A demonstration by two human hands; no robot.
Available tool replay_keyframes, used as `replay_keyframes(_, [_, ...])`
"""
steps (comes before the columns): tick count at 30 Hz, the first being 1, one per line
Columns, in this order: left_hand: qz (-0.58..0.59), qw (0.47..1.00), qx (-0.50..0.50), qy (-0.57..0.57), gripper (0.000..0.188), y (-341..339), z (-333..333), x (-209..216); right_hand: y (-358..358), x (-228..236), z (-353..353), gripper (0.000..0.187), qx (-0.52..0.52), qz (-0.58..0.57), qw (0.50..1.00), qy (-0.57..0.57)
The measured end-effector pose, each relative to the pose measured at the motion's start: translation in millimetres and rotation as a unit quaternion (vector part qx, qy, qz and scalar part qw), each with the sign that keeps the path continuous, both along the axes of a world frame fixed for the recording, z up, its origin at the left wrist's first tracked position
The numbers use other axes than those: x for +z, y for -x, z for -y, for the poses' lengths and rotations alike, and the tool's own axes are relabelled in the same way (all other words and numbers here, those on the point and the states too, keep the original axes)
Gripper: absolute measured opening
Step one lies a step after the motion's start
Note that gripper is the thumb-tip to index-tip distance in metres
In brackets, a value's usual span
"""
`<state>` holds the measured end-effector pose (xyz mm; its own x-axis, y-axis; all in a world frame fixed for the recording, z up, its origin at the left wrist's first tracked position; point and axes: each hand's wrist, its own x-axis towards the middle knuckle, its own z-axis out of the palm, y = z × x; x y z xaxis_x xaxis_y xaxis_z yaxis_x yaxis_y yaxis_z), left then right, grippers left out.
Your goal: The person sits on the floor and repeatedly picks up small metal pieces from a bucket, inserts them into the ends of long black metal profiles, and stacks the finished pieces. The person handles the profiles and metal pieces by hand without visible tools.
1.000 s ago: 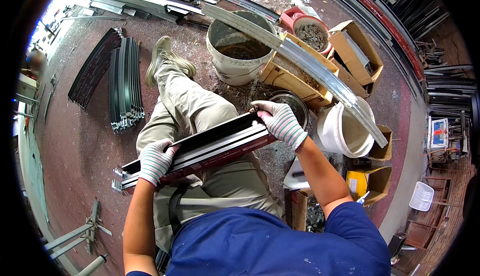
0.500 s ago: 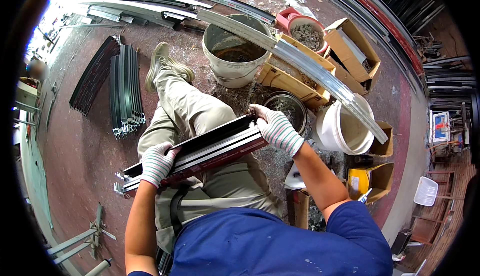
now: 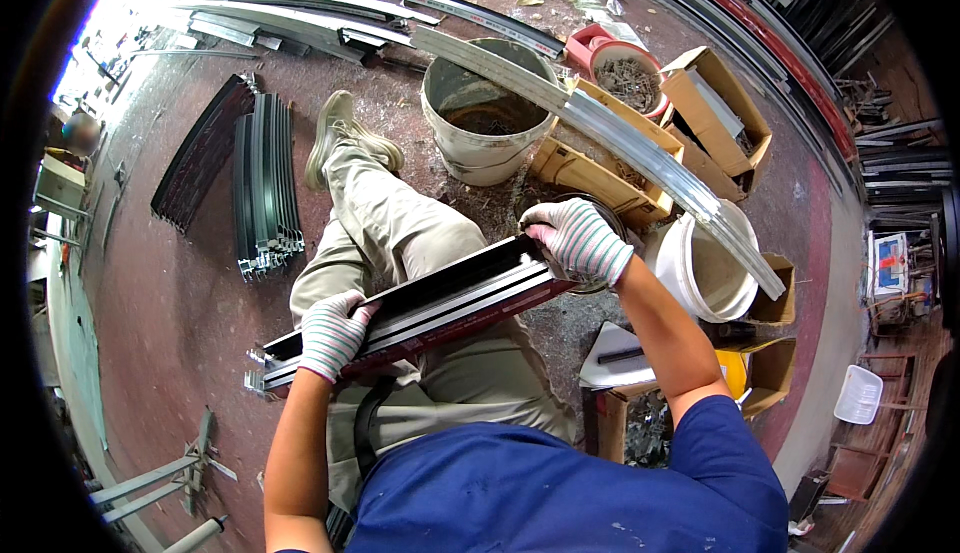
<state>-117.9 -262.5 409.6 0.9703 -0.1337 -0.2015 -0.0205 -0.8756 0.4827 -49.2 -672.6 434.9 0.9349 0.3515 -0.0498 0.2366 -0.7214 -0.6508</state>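
Observation:
A bundle of black and silver metal profiles (image 3: 460, 298) lies slantwise across my thighs, with small metal fittings sticking out at its left end. My left hand (image 3: 335, 336), in a striped knit glove, is closed around the bundle near that end, thumb on top. At the other end is my right hand (image 3: 582, 240), gloved alike. Its fingers are bent and pressed together at the profile's tip. Whatever small thing may be between them is hidden.
Left of my shoes lie stacked dark profiles (image 3: 268, 183). Ahead stands a dirty bucket (image 3: 480, 158); at right are a white bucket (image 3: 705, 263), a wooden box (image 3: 585, 178) and cardboard boxes (image 3: 735, 113). A long silver profile (image 3: 640, 153) lies across the bucket tops.
The whole view has shifted slightly, moving things right and down. My right hand has turned further over the profile's end, its fingers more curled. The left hand keeps its hold.

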Motion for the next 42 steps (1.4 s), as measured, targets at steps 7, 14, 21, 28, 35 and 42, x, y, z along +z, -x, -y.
replay_keyframes(7, [0.007, 1.0, 0.001, 0.006, 0.028, 0, 0, -5, -3, 3, 2, 0.025, 0.006, -0.019, 1.0, 0.012])
replay_keyframes(14, [-0.008, 1.0, 0.015, 0.024, 0.029, -2, 0, -1, -4, -6, 24, 0.023, -0.069, -0.052, 0.993, -0.081])
replay_keyframes(21, [0.012, 0.999, 0.001, 0.032, 0.023, 0, -3, -4, 2, -27, 17, 0.021, -0.063, -0.068, 0.988, -0.12])
replay_keyframes(28, [-0.008, 0.999, 0.017, 0.028, 0.028, -1, -4, -5, 1, -18, 13, 0.022, -0.054, -0.067, 0.993, -0.08])
replay_keyframes(35, [-0.005, 1.0, 0.011, 0.019, 0.027, -2, -3, -5, 1, -14, 12, 0.022, -0.057, -0.07, 0.992, -0.083])
replay_keyframes(42, [-0.004, 1.0, 0.012, 0.026, 0.026, 0, -4, -7, 2, -4, 1, 0.024, -0.045, -0.063, 0.995, -0.055])
